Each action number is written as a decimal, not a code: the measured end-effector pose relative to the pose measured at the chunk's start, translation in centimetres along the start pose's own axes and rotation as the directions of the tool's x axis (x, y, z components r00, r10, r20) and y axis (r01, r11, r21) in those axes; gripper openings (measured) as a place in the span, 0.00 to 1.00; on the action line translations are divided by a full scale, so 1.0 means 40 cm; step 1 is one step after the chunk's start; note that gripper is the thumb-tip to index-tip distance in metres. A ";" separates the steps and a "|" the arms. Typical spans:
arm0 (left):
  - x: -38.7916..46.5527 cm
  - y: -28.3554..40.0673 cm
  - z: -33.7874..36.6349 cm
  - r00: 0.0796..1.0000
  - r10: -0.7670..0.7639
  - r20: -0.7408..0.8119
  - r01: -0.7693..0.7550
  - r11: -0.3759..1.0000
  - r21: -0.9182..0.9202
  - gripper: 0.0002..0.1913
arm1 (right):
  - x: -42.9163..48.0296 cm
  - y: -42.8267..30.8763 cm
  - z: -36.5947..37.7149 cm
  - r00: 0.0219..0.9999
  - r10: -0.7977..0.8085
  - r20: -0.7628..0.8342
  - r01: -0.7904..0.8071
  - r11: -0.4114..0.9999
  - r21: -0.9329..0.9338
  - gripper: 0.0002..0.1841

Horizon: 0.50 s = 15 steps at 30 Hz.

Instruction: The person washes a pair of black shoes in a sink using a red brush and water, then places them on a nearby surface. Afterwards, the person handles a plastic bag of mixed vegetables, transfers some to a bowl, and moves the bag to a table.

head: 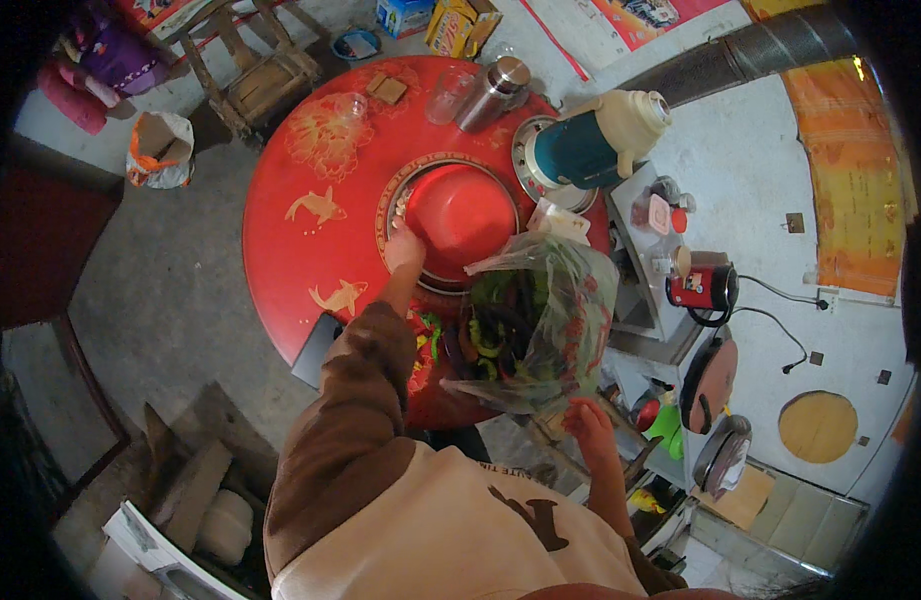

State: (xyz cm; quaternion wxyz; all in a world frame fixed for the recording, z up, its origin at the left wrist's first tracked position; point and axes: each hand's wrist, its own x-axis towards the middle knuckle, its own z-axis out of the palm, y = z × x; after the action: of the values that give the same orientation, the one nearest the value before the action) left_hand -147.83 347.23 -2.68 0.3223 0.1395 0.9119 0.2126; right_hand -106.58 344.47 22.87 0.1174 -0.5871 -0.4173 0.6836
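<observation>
My left hand reaches over the round red table to the left edge of a round red basin or cover. This sits on a larger round metal tray. Small pale pieces lie by the fingertips, and whether the fingers grip anything is hidden. My right hand hangs beyond the table's near right edge, fingers loosely bent, with nothing visible in it. Just above it lies a thin plastic bag, its mouth spread. In it are dark eggplants and green peppers.
A teal thermos flask stands on a patterned tray at the back right. A steel bottle and a clear cup are behind. An electric kettle and jars stand on the right-hand cabinet. A wooden chair is at the far left.
</observation>
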 end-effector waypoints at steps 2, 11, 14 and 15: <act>-0.021 -0.002 -0.040 0.991 0.131 0.019 -0.133 0.983 0.127 0.24 | 0.009 0.009 -0.003 1.000 -0.008 0.011 0.008 1.000 -0.010 0.14; -0.001 -0.007 0.017 0.948 0.318 0.034 -0.319 0.941 0.114 0.32 | 0.016 -0.001 0.016 1.000 -0.001 0.000 0.001 1.000 -0.024 0.15; 0.041 -0.064 0.043 0.918 0.393 -0.042 -0.391 0.919 0.049 0.32 | 0.032 -0.004 0.006 0.999 -0.009 0.042 0.011 0.998 -0.058 0.15; 0.027 -0.060 0.010 0.893 0.443 -0.085 -0.442 0.897 0.025 0.30 | 0.033 -0.005 0.012 1.000 -0.011 0.022 0.013 0.998 -0.057 0.14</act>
State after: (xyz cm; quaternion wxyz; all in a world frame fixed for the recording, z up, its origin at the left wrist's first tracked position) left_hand -148.67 345.69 -4.67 0.2246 0.3346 0.8701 0.2837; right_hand -107.46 345.26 22.06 0.1003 -0.5803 -0.4413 0.6771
